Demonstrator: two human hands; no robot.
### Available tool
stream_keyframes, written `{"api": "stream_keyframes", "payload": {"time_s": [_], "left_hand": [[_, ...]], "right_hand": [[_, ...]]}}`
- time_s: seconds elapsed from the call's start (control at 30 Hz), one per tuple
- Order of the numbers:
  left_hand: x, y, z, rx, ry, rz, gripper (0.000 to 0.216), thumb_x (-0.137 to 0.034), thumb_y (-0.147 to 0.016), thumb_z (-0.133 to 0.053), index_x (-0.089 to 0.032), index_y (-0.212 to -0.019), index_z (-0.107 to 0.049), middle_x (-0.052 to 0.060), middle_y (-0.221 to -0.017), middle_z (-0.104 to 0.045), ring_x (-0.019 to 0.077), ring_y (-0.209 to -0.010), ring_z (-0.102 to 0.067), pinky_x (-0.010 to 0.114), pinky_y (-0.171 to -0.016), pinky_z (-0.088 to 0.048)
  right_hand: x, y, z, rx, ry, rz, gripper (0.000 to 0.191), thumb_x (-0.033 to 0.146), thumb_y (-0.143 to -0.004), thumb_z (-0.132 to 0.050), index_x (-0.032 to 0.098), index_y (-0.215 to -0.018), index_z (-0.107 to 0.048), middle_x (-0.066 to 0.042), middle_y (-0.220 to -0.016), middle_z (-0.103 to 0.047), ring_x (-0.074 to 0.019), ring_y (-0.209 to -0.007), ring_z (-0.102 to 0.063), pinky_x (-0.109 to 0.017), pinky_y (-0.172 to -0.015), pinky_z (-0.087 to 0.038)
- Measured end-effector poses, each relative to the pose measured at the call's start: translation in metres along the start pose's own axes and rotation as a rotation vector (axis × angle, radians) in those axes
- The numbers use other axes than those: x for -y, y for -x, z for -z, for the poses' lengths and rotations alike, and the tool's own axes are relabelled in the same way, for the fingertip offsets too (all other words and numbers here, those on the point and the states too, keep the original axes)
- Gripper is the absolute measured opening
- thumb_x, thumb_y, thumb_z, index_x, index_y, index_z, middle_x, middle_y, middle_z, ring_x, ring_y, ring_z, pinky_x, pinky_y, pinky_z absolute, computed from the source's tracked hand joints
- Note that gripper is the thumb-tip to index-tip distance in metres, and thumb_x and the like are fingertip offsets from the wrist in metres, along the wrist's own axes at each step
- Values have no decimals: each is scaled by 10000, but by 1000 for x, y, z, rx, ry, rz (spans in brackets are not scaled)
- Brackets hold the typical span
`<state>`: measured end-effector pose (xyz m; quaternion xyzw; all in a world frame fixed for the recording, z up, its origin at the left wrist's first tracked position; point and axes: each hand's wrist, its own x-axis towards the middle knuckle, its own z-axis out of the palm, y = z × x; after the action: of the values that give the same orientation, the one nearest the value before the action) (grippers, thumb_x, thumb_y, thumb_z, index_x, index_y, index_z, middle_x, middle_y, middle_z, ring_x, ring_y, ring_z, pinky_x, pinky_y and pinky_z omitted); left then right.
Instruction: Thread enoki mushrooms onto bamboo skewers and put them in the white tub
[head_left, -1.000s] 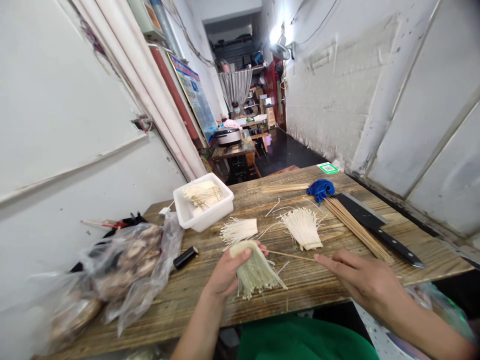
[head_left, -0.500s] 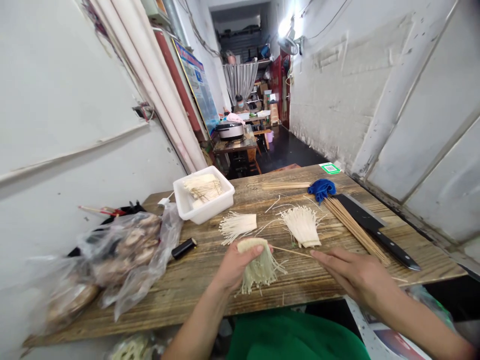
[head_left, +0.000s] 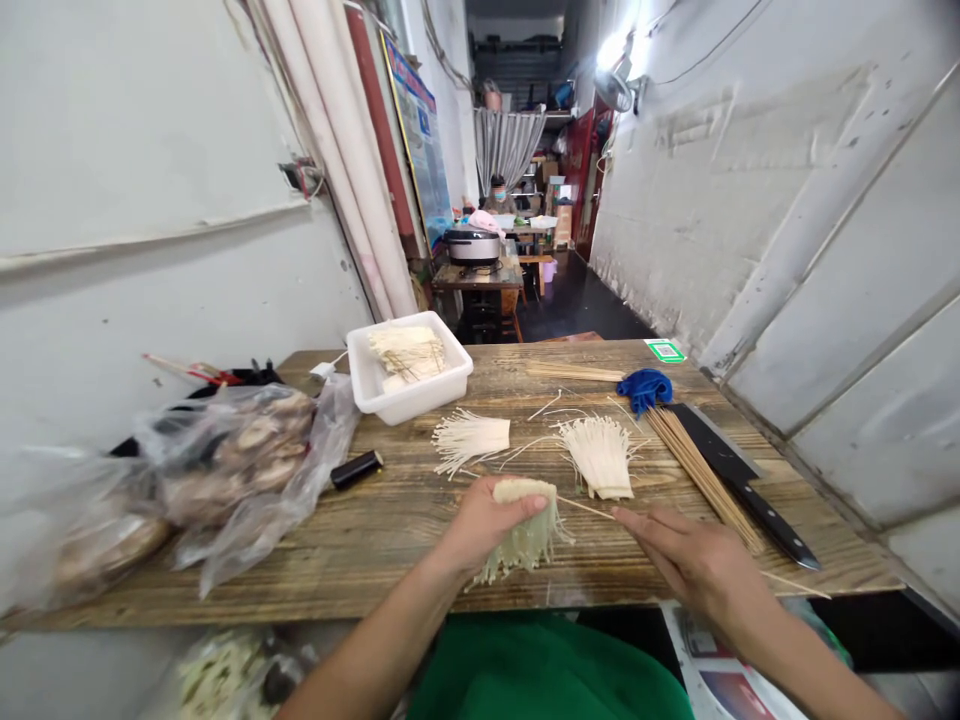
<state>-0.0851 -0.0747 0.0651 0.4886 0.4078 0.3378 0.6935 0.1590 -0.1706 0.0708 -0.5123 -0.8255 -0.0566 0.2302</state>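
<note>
My left hand (head_left: 480, 520) is closed on a bunch of enoki mushrooms (head_left: 521, 548), its pale cut base up and the thin stems hanging down. A thin bamboo skewer (head_left: 586, 508) is pinched in my right hand (head_left: 690, 550), and its far end meets the right side of the base. How deep the tip sits is hidden. Behind my right hand the skewer's other end sticks out. Just beyond my hands, a fanned enoki bunch (head_left: 598, 455) and a smaller enoki piece (head_left: 474, 440) lie on the wooden table (head_left: 420, 500).
A white tub (head_left: 411, 402) of enoki stands at the back left. Bagged mushrooms (head_left: 240, 455) and a black cylinder (head_left: 356, 470) are on the left. To the right lie bundled skewers (head_left: 701, 475), a blue cloth (head_left: 643, 390) and a large knife (head_left: 750, 490). Someone sits far back.
My right hand has come slightly closer to the enoki, so less skewer shows between my hands. The camera view has shifted a little. My left hand keeps its hold.
</note>
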Motion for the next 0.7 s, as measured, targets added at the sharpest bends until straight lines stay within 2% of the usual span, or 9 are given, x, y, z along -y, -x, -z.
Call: {"api": "stream_keyframes", "payload": {"time_s": [0.3,0.47,0.57,0.7], "left_hand": [[-3,2,-1,21,16,2,444,-420,-516,-855,-99,-804,-747,74,-735,-718,142,-630,-597,234,-630,-447],[-5,4,-3,20,9,20,424,-411,-501,-861,-107,-772,-743,58,-698,-709,133,-599,-588,227,-597,-450],[-5,5,-3,58,-2,18,408,-418,-512,-855,-106,-746,-734,50,-665,-696,125,-565,-573,221,-558,-441],[-6,6,-1,112,-79,16,445,-436,-556,-832,-87,-818,-744,80,-714,-706,135,-588,-577,228,-563,-442]], "right_hand": [[-1,0,1,16,-62,20,348,160,-956,-391,212,-1235,-592,-42,-790,-666,-105,-622,-610,-206,-579,-462],[-3,1,0,24,-66,32,334,165,-955,-402,201,-1226,-594,-40,-786,-654,-118,-631,-608,-220,-565,-444],[-5,1,1,44,-117,24,332,173,-958,-396,195,-1216,-603,-42,-782,-654,-120,-622,-605,-223,-574,-447],[-7,-2,4,83,-201,31,331,176,-956,-403,205,-1211,-613,-48,-796,-664,-131,-663,-615,-230,-602,-454]]}}
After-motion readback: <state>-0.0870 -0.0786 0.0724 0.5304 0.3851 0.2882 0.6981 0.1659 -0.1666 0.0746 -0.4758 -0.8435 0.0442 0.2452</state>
